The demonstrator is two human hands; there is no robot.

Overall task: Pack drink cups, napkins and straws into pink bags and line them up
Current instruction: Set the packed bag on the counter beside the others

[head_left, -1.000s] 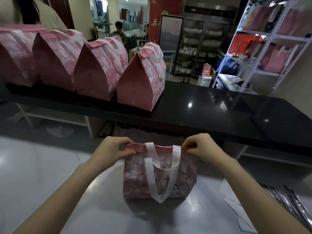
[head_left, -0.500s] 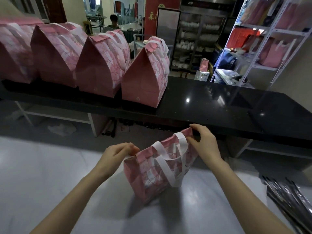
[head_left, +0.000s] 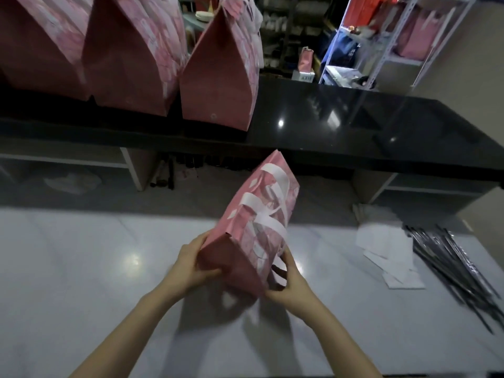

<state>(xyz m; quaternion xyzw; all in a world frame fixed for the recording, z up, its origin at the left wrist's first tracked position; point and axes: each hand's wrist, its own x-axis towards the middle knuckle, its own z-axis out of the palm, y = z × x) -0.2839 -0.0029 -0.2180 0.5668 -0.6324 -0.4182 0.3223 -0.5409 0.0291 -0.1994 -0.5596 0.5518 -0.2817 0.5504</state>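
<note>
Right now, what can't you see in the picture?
All in the head view:
1. Inside the pink paper bag with white handles: its closed walls hide what it holds.
2. The left hand: its far fingers sit behind that bag. The right hand is smeared by blur.
3. The tall pink bags on the black counter: cut off by the top and left edges, so no count.
4. The thin silver-wrapped straws: blurred, uncountable.

One view: wide-angle head camera, facing forward and steeply down. Left hand [head_left: 191, 264] and right hand [head_left: 286, 285] close below lens; pale bench [head_left: 81, 282] near, black bench [head_left: 341, 124] beyond, shelving [head_left: 387, 54] far upper right.
</note>
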